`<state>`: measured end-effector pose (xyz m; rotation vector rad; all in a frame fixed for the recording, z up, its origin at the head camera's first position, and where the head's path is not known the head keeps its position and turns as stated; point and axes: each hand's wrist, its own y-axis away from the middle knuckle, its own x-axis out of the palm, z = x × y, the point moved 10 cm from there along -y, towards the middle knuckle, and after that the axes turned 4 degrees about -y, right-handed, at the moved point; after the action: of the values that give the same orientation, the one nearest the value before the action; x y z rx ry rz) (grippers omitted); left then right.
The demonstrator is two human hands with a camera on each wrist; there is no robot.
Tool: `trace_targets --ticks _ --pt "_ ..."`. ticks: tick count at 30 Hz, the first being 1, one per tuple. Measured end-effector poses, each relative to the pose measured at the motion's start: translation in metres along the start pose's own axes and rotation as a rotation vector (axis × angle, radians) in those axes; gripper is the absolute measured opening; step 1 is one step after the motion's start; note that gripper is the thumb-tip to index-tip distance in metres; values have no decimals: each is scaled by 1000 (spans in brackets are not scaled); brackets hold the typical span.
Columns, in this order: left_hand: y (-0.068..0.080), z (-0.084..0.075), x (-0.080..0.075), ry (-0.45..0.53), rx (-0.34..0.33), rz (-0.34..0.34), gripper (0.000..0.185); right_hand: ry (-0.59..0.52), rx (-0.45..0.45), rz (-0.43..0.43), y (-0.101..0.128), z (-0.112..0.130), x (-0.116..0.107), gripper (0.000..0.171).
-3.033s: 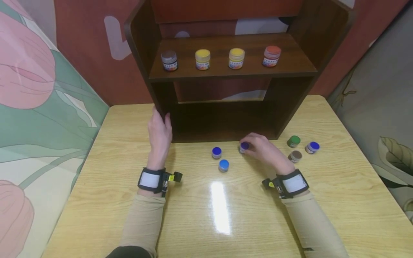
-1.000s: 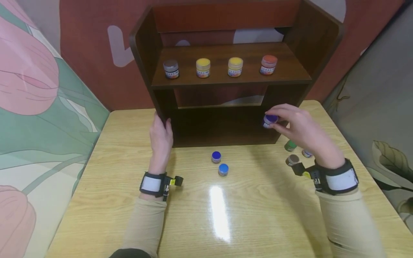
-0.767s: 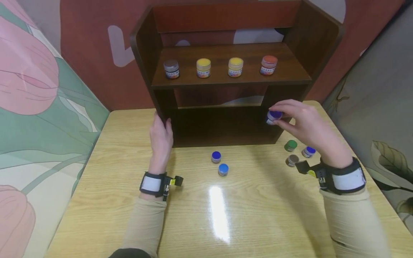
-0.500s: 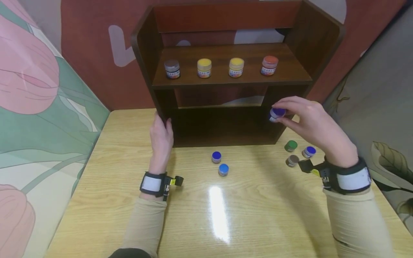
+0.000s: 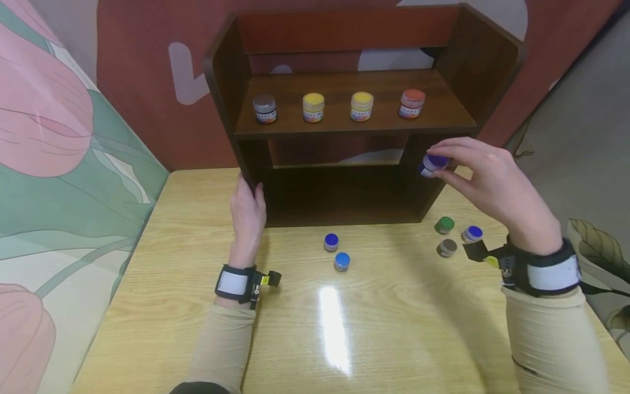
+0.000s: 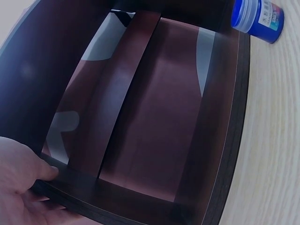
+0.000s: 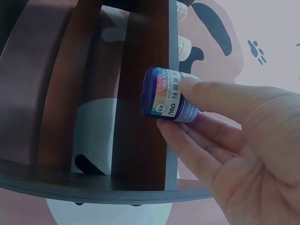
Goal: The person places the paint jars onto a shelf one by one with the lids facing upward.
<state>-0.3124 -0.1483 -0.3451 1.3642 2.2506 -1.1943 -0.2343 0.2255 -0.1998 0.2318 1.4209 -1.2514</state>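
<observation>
My right hand (image 5: 484, 178) pinches a small purple-lidded paint jar (image 5: 434, 163) in the air, just in front of the right side panel of a dark wooden shelf unit (image 5: 479, 60). The right wrist view shows the paint jar (image 7: 168, 95) held between thumb and fingers beside the shelf edge (image 7: 140, 93). My left hand (image 5: 248, 210) rests against the unit's left side panel, thumb on its front edge (image 6: 51, 171). Several jars stand on the upper shelf: a grey one (image 5: 265, 108), two yellow ones (image 5: 313, 106), a red one (image 5: 411, 103).
On the wooden table (image 5: 172, 306) stand two blue jars (image 5: 332, 242) (image 5: 342, 261) in front of the unit. To the right stand a green jar (image 5: 445, 225), a brown jar (image 5: 447, 247) and a blue jar (image 5: 473, 233). The lower compartment (image 5: 339, 191) looks bare.
My right hand has picked the purple jar up from the table and carried it up and to the right, alongside the unit's right panel. The left hand has stayed put.
</observation>
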Motion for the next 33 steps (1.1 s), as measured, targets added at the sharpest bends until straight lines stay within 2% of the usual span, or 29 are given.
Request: trace_targets --ticks 13,23,33 --pt "1 2 0 -3 -10 4 37 39 -36 -81 -14 10 -27 43" --pt "1 0 0 -5 6 -2 36 33 52 -161 -20 -2 -42 34" --pt "1 1 0 -20 -4 -10 40 68 142 -174 -28 -12 -47 32"
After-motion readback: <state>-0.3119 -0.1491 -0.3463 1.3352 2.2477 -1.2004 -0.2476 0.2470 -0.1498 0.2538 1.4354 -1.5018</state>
